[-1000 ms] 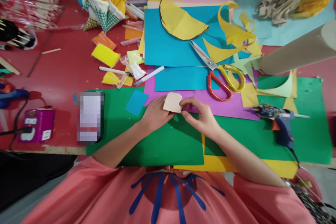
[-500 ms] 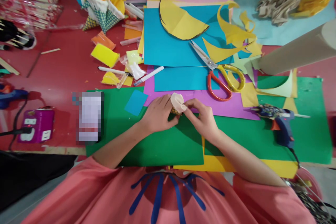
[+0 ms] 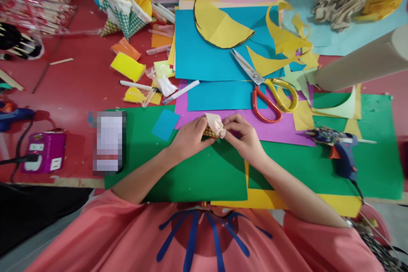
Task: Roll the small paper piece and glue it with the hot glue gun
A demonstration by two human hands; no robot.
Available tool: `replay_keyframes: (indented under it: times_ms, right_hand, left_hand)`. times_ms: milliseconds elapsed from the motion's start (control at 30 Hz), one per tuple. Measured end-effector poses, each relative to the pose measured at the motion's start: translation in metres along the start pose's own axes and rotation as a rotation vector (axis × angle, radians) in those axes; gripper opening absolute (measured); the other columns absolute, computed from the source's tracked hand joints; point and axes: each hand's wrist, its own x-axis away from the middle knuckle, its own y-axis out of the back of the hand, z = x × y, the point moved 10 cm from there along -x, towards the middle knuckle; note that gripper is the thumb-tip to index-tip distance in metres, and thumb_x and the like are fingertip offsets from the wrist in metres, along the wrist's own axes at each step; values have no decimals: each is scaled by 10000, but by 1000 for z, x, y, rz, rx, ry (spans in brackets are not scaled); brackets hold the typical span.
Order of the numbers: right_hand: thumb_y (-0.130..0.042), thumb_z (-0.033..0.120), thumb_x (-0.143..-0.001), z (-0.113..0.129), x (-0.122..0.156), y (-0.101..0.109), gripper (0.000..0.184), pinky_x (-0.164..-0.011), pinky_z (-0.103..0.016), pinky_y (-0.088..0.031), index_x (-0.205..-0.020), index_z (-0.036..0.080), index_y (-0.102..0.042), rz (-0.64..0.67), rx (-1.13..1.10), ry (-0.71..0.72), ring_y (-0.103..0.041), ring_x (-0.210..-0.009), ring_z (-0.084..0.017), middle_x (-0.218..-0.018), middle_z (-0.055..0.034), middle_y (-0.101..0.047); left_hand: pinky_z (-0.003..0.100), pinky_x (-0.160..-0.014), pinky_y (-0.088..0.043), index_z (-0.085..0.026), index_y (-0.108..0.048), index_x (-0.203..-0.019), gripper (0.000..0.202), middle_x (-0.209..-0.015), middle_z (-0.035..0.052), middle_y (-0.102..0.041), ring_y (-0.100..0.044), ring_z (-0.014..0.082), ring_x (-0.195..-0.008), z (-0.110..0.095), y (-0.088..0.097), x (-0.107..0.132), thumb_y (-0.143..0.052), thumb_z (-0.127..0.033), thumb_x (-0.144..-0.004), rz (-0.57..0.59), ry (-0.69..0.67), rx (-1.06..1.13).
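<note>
My left hand point(image 3: 188, 138) is closed around a small paper ice-cream cone point(image 3: 210, 132) with a dark grid pattern on yellow-brown. Its top is pale cream crinkled material point(image 3: 214, 122), gathered into a small knob on the right. My right hand point(image 3: 247, 140) pinches at that knob with thumb and fingertips. The cone's pointed end is hidden in my left palm. Both hands are just above a green sheet point(image 3: 191, 182) and the edge of a purple sheet point(image 3: 280, 127).
Scissors point(image 3: 255, 77) with red and yellow handles lie beyond my right hand. A glue gun point(image 3: 346, 153) rests at the right, a phone point(image 3: 110, 141) at the left. Finished paper cones point(image 3: 127, 12) stand at the back left. A cut yellow piece point(image 3: 219, 25) lies on blue sheets.
The cone has turned so its cream top points more to the right, and more of its grid pattern shows. My right fingers have shifted slightly around the gathered knob.
</note>
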Motion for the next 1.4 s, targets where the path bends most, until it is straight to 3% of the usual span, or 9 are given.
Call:
replay_keyframes:
  times_ms: [200,333,467,600,767,1000,1200,1400]
  right_hand:
    - [-627,119,-763,-3,0,-4,79,-621,-243,-434,-785,185,-589,26,-17,-24,-516,-682,-113,-753,6,-534]
    - [-537,75,-789,14,3,-6,133,-704,-260,-468,-844,185,-587,62,57,89,-576,-795,-137,-839,-24,-624]
    - [-624,213,-789,26,6,-6,152,-715,-287,-479,-927,194,-564,23,165,182,-603,-809,-163,-871,-38,-657]
    - [-669,337,-778,30,10,-5,214,-661,-309,-467,-874,198,-538,-67,334,241,-590,-726,-179,-779,-38,-650]
    - [-590,247,-835,21,10,-4,54,-682,-289,-475,-848,204,-561,-70,262,144,-606,-742,-160,-787,-33,-658]
    - [-565,306,-861,-4,5,1,148,-626,-250,-448,-822,177,-627,-10,23,-117,-581,-669,-122,-746,-14,-647]
    - [-581,250,-855,1,1,-3,108,-761,-289,-452,-790,179,-629,-1,-46,-6,-584,-831,-145,-853,-39,-626]
    - [-608,226,-824,0,1,-10,74,-744,-290,-460,-768,186,-633,37,13,17,-570,-839,-149,-863,-39,-577]
  left_hand:
    - [304,-675,-490,-158,-497,-975,288,-893,79,-629,-641,238,-857,-13,-6,-2,-666,-266,-768,86,-89,-41]
    - [316,-689,-490,-156,-506,-1038,311,-945,92,-622,-636,248,-875,-8,-6,-3,-647,-271,-786,91,-52,-42]
    - [338,-698,-486,-139,-506,-1099,340,-990,116,-619,-629,271,-902,-4,-7,-3,-609,-288,-811,124,-10,-109]
    - [339,-685,-481,-146,-515,-1105,307,-1030,118,-612,-627,270,-899,-12,-8,-4,-575,-217,-812,170,-38,-174]
    - [336,-685,-480,-151,-515,-1071,269,-996,110,-616,-630,271,-892,-11,-7,-5,-554,-205,-810,167,1,-158]
    - [322,-712,-489,-198,-397,-1187,469,-1034,72,-626,-635,254,-937,1,-1,-3,-624,-228,-778,42,40,-13]
    - [316,-671,-482,-181,-393,-1162,460,-1002,76,-632,-640,254,-899,-5,1,-2,-638,-222,-775,19,-13,-8]
    - [326,-688,-483,-167,-446,-1015,313,-928,94,-624,-629,270,-911,-18,-2,-3,-634,-196,-766,77,-93,-76]
